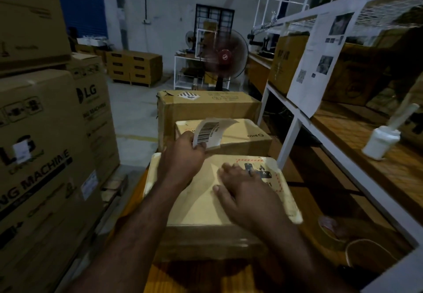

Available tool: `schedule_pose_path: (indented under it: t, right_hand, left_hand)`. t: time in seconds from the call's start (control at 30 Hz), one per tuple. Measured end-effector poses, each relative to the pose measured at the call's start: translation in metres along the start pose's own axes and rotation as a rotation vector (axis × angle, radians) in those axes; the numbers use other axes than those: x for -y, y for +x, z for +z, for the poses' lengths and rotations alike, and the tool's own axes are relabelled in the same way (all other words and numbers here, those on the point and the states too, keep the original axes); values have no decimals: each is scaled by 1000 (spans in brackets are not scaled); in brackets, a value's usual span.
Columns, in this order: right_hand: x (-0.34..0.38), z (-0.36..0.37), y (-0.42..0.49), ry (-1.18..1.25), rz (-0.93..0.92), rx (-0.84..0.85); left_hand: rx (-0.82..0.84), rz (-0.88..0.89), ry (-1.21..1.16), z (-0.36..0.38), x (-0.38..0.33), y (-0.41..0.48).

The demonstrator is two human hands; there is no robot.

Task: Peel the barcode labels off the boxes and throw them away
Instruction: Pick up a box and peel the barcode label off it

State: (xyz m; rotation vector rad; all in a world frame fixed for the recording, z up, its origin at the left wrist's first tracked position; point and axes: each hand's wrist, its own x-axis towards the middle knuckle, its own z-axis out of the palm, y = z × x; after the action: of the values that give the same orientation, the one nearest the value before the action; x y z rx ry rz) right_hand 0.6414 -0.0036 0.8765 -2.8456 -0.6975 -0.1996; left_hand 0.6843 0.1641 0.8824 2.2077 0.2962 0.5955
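Left of centre in the frame, the left hand (183, 155) reaches forward across the near box (201, 203). Its grip pinches the lower edge of the barcode label (209, 132). The label curls up off the top of the middle box (242, 137), and only its near end seems not yet free.

A sharp tug could tear the paper and leave a strip stuck at the box's front edge. Nothing holds that box down, so the pull could also lift or drag it. The sticky back may fold onto itself or cling to the fingers, which would make dropping it awkward. No bin is in view.

Further right, the right hand (242, 192) lies palm down on the near box, fingers spread and holding nothing. Its fingertips are beside a red-bordered hazard sticker (263, 171).
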Motion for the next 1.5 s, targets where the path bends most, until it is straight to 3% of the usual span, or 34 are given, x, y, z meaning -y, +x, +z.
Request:
schedule_pose_path:
  t: [0.13,0.3,0.47,0.57,0.7,0.83,0.93,1.07,1.17,1.27,1.4,1.5]
  right_hand:
    - [23,9,22,-49,37,-15]
    - [34,1,-46,14,14,121]
    - [20,0,-11,14,140,39]
    - [42,14,21,21,28,7]
    - [51,17,-11,103,-140,45]
    - [6,5,-35,225,81,-147]
    - [-17,1,-23,195,327,-269]
    - [-27,-2,-3,115,532,-128]
    - [-42,-10,8,350,703,-53]
    - [-40,-34,4,450,662,-48]
    - [-33,-86,-3,482,584,-239]
    - [-26,-135,-9,284,573,-341]
  left_hand:
    - [-24,-28,0,-4,2,3]
    - [-13,-34,23,1,-1,8]
    - [15,-20,1,2,-2,8]
    - [8,-25,-23,-2,-2,6]
    - [50,-23,-77,-4,1,6]
    - [101,-6,-155,-10,5,1]
    - [25,-59,-158,-21,20,-1]
    - [-47,-215,-216,-27,34,2]
    - [-12,-291,-354,-33,40,3]
    - [-6,-298,-440,-47,33,-4]
    - [-71,-133,-544,-82,-14,-11]
    - [-100,-47,-605,-106,-52,-9]
